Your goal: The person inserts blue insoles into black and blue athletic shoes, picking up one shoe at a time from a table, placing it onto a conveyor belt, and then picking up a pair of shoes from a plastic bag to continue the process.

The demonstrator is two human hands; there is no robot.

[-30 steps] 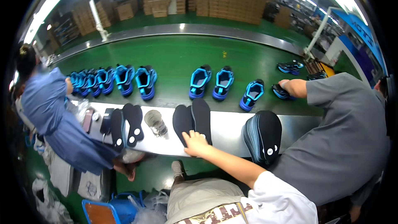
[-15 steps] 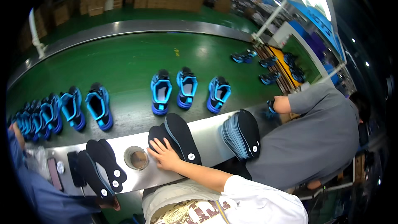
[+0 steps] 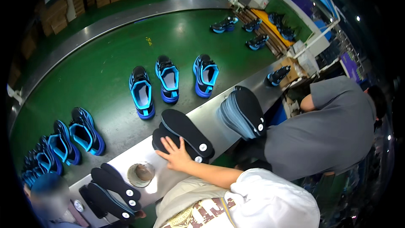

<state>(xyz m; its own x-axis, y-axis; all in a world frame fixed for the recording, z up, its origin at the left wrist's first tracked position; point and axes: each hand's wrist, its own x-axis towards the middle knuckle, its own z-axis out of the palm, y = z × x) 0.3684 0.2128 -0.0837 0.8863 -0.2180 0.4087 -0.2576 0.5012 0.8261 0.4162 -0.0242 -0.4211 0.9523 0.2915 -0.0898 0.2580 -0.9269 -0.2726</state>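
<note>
My right hand (image 3: 175, 155) lies palm down with fingers spread on the lower of the black shoe insoles (image 3: 187, 131) on the metal ledge. The upper insole sits askew over it, and both show a round white label at one end. Close to my hand stands a round, cup-like container (image 3: 141, 174) with a brownish inside. To the right is a tall stack of black insoles (image 3: 244, 112) with blue-grey edges. More loose insoles (image 3: 116, 190) lie to the left, a co-worker's fingers beside them. My left hand is out of view.
Blue-and-black sneakers (image 3: 141, 93) stand on the green conveyor surface (image 3: 109, 84), with a crowded row (image 3: 46, 156) at left. A person in grey (image 3: 320, 131) sits at right, near a sneaker (image 3: 278, 76) on the ledge. Another person's blue cap (image 3: 50, 190) shows at lower left.
The view has turned, tilting the ledge. My hand stays on the insoles; the lower one now shows its label. The person in grey has drawn an arm back, and a sneaker stands on the ledge there.
</note>
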